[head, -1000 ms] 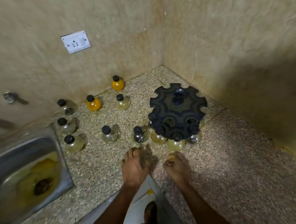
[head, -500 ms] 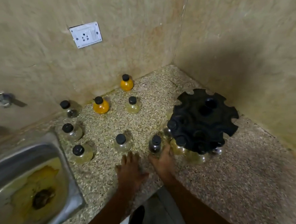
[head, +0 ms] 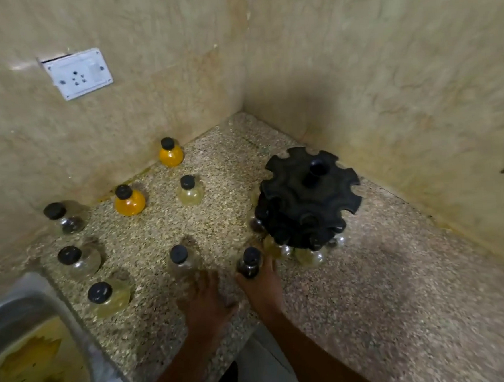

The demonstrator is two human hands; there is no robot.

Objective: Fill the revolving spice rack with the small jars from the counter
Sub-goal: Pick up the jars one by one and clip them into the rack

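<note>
Holding a dark jar (head: 250,264), the right hand (head: 263,285) curls its fingers round it; left hand (head: 206,304) fingers lie flat, touching a clear jar (head: 182,263).

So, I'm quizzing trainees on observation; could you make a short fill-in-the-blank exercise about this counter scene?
1. The two jars nearest the back wall hold a powder coloured ____.
2. The spice rack is coloured ____.
3. The right hand touches a jar with ____ contents.
4. Left of the counter lies a steel ____.

Missing words: orange; black; dark; sink
</note>
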